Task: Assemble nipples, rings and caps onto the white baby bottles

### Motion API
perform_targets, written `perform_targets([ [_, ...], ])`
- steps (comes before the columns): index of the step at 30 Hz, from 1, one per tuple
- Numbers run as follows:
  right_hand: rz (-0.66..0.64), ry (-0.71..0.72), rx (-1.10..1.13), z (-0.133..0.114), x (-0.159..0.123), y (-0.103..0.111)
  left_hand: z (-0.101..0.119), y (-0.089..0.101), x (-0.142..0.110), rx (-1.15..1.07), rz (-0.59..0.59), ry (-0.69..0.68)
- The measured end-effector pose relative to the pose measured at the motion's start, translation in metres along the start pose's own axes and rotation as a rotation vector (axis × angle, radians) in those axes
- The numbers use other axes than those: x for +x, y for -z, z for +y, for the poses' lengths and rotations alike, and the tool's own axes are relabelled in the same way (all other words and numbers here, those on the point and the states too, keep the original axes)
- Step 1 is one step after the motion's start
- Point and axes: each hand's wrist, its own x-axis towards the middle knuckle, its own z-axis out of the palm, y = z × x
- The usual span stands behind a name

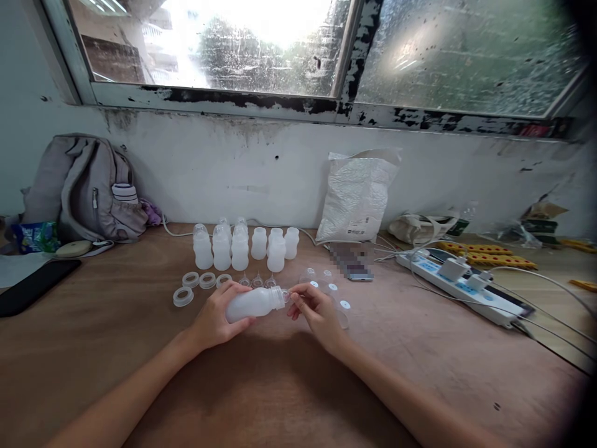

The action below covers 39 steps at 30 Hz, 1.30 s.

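Observation:
My left hand is wrapped round a white translucent plastic bottle, held on its side with the neck pointing right. My right hand pinches a small clear part at the bottle's mouth. Behind my hands stand several similar bottles in a group, some capped. Clear rings lie to the left, small clear nipples just behind the held bottle, and clear caps to the right.
Wooden table under a window wall. A grey backpack and black phone lie at the left. A white plastic bag leans on the wall. A power strip with cables sits at the right.

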Motion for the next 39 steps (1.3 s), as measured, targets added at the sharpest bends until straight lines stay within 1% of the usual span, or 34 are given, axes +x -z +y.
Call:
perform_targets([
  [5, -0.01, -0.034, -0.106, -0.004, -0.002, 0.002, -0.001, -0.001, -0.001, 0.059, 0.033, -0.031],
  [9, -0.005, -0.048, -0.194, -0.01, -0.003, 0.003, -0.003, -0.004, -0.003, 0.161, 0.052, -0.126],
  [13, -0.03, -0.103, -0.197, -0.012, -0.002, 0.004, -0.006, -0.004, -0.005, 0.253, 0.092, -0.235],
  [16, -0.04, -0.17, -0.16, -0.01, -0.001, 0.004, -0.009, -0.004, -0.005, 0.285, 0.108, -0.28],
  [19, -0.064, -0.203, -0.114, -0.009, 0.001, 0.004, -0.01, -0.002, -0.004, 0.265, 0.092, -0.249],
  [21, -0.075, -0.208, -0.066, -0.011, 0.001, 0.003, -0.008, -0.001, -0.003, 0.199, 0.056, -0.171],
  [23, -0.086, -0.226, 0.011, -0.014, 0.0, 0.003, -0.005, 0.0, -0.001, 0.102, -0.006, -0.081],
  [25, -0.149, -0.242, 0.089, -0.017, -0.001, 0.002, -0.001, -0.001, -0.001, 0.01, -0.072, -0.013],
  [27, -0.234, -0.246, 0.117, -0.017, -0.002, 0.001, 0.002, -0.002, -0.002, -0.039, -0.109, 0.017],
  [28, -0.264, -0.253, 0.107, -0.016, -0.002, 0.001, 0.004, -0.004, -0.003, -0.038, -0.111, 0.016],
  [30, -0.266, -0.307, 0.06, -0.012, -0.002, 0.001, 0.007, -0.007, -0.005, 0.023, -0.079, -0.025],
  [34, -0.236, -0.467, -0.043, -0.006, 0.0, 0.002, 0.011, -0.013, -0.01, 0.213, 0.01, -0.199],
  [36, -0.234, -0.452, -0.025, -0.007, 0.0, 0.001, 0.011, -0.014, -0.01, 0.239, 0.026, -0.207],
  [39, -0.246, -0.338, 0.078, -0.013, -0.001, 0.001, 0.009, -0.012, -0.009, 0.225, 0.041, -0.12],
])
